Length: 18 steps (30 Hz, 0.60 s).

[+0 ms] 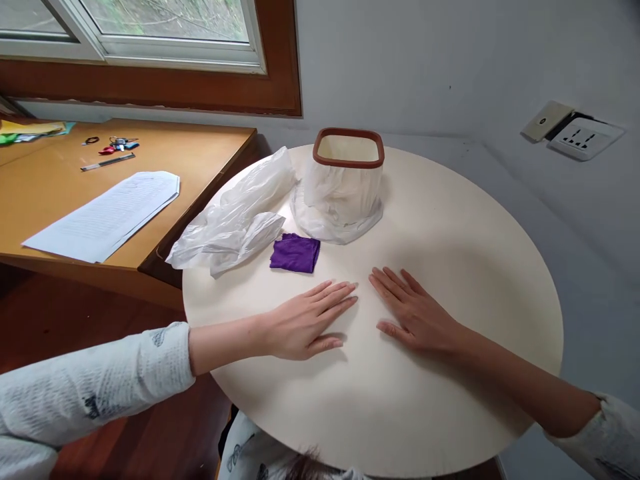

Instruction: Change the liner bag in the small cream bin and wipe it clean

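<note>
Both my hands lie palm down on a round white table [480,240]. My left hand [311,321] has its fingers stretched out and holds nothing; it is nearest to a folded purple cloth [296,253], just beyond it. My right hand [411,312] rests a little to the right, fingers extended and thumb apart, also holding nothing. Beyond the hands stands a small bin with a brown rim [349,162] and a white plastic bag around its body [343,197], the bag spreading at its base. Left of the bin lies a crumpled white plastic bag [240,213].
A brown desk [200,147] adjoins on the left, holding stacked printed sheets [107,217], a pen [107,162] and keys [120,143]. Behind are a window [170,20] and a grey wall with a power socket [580,138].
</note>
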Available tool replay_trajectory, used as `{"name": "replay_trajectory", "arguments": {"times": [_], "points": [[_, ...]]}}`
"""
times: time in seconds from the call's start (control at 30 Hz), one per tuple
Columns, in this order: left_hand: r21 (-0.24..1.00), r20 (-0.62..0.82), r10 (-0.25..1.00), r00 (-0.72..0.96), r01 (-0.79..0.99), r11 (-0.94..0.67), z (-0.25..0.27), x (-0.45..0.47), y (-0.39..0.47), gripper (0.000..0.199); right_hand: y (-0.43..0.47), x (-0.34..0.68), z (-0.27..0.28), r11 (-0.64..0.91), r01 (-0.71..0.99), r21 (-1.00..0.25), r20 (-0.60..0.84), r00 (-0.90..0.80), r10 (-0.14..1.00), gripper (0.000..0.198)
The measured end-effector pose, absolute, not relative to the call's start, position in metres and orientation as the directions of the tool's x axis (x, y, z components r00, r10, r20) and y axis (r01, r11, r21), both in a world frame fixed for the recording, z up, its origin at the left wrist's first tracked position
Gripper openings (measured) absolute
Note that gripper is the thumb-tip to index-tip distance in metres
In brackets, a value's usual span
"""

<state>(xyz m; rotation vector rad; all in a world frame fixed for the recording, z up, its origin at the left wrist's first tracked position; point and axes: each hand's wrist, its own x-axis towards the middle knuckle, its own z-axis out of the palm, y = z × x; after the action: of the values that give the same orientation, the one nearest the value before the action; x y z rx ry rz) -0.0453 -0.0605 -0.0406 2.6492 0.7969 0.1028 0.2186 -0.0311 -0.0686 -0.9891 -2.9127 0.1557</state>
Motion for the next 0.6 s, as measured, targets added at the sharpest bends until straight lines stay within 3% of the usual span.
{"name": "replay_trajectory", "arguments": {"times": [0.6], "points": [[0.273,-0.059,0.614,0.787,0.605,-0.748,-0.052,-0.042,-0.059,0.064,-0.032,0.218,-0.071,0.784,0.617,-0.074,-0.007,-0.786,0.618,0.066]]}}
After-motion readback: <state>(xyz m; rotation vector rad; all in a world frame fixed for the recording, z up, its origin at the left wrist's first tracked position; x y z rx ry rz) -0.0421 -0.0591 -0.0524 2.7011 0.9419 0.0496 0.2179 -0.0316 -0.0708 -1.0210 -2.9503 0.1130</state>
